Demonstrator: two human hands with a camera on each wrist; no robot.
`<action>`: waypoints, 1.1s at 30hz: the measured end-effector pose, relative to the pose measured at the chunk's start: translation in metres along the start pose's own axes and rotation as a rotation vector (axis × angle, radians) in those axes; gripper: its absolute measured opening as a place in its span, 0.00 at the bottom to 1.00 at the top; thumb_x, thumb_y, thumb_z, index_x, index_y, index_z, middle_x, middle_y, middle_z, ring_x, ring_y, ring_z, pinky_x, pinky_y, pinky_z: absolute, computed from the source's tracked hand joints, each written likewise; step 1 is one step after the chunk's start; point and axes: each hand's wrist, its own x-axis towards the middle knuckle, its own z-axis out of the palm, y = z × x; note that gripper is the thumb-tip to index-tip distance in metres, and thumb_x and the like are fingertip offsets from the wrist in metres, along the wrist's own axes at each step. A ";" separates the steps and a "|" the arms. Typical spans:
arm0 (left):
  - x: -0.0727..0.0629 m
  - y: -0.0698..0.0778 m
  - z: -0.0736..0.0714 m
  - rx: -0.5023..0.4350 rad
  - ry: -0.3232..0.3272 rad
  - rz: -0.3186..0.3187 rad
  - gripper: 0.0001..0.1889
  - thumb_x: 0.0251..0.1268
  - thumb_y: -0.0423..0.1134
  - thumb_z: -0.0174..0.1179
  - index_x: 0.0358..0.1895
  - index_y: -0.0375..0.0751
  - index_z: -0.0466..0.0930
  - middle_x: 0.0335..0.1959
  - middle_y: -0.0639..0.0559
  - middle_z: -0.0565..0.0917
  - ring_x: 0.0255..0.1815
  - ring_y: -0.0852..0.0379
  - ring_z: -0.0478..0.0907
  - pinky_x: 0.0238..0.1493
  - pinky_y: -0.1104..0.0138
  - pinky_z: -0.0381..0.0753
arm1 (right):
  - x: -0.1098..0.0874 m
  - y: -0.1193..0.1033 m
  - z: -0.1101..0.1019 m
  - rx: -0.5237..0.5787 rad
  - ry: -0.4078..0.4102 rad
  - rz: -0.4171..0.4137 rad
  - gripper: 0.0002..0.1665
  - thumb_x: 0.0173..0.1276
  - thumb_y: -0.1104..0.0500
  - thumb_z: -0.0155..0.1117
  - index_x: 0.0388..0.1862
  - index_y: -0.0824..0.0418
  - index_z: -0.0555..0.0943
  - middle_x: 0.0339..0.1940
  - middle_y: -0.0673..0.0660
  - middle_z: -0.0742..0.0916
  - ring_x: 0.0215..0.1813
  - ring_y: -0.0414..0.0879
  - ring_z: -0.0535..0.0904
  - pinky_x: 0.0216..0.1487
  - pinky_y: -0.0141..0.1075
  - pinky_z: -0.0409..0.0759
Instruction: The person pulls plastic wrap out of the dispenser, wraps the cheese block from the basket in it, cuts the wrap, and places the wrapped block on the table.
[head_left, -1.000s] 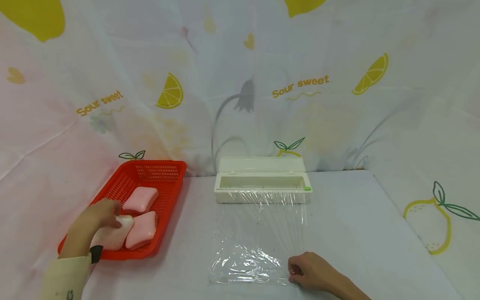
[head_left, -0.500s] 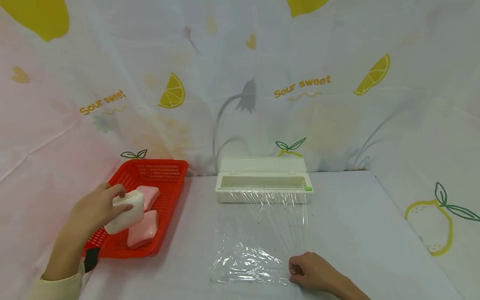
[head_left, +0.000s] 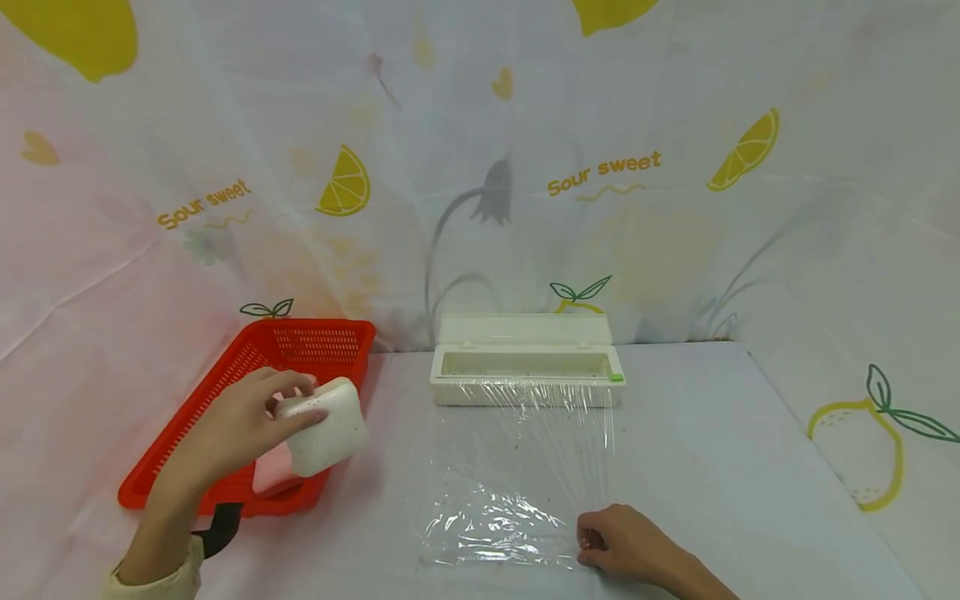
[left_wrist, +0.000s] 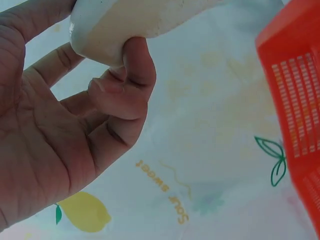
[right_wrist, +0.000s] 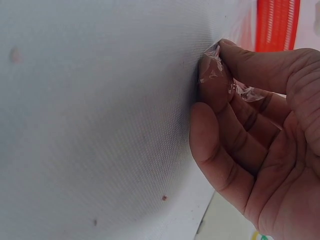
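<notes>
Held between thumb and fingers of my left hand, a white bar of soap hangs tilted over the right side of the red basket. The left wrist view shows the soap at the top, cut off by the frame. Below it in the basket lies a pink soap bar; another is mostly hidden behind the hand. My right hand pinches the near right corner of a clear sheet of plastic wrap. In the right wrist view crumpled film shows between thumb and forefinger.
The wrap runs out from a white dispenser box at the back of the table, its lid raised. A green slider sits at the box's right end. Printed cloth hangs behind the white tabletop.
My left hand has gripped the white soap bar, lifted it from the basket and carried it to the right. The right hand keeps its pinch on the film corner without moving.
</notes>
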 end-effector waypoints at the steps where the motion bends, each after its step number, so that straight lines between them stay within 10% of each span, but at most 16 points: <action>1: 0.000 0.002 0.005 -0.024 0.000 0.023 0.21 0.56 0.57 0.70 0.45 0.48 0.81 0.41 0.51 0.79 0.39 0.51 0.75 0.31 0.63 0.79 | 0.000 0.000 0.000 0.001 0.001 0.000 0.14 0.58 0.57 0.74 0.24 0.48 0.75 0.18 0.35 0.72 0.22 0.29 0.65 0.24 0.27 0.67; 17: 0.028 0.040 0.115 -0.353 -0.187 0.235 0.11 0.60 0.51 0.70 0.41 0.53 0.83 0.36 0.60 0.80 0.36 0.55 0.78 0.37 0.64 0.80 | -0.001 0.003 0.002 -0.004 0.011 -0.007 0.14 0.58 0.56 0.74 0.24 0.48 0.75 0.18 0.35 0.71 0.22 0.29 0.65 0.24 0.27 0.66; 33: 0.056 0.054 0.192 -0.564 -0.360 0.254 0.10 0.62 0.46 0.69 0.42 0.49 0.86 0.35 0.56 0.81 0.29 0.58 0.78 0.30 0.66 0.77 | 0.000 0.003 0.002 -0.007 0.016 0.002 0.14 0.58 0.56 0.74 0.24 0.48 0.75 0.18 0.35 0.71 0.22 0.29 0.65 0.24 0.27 0.67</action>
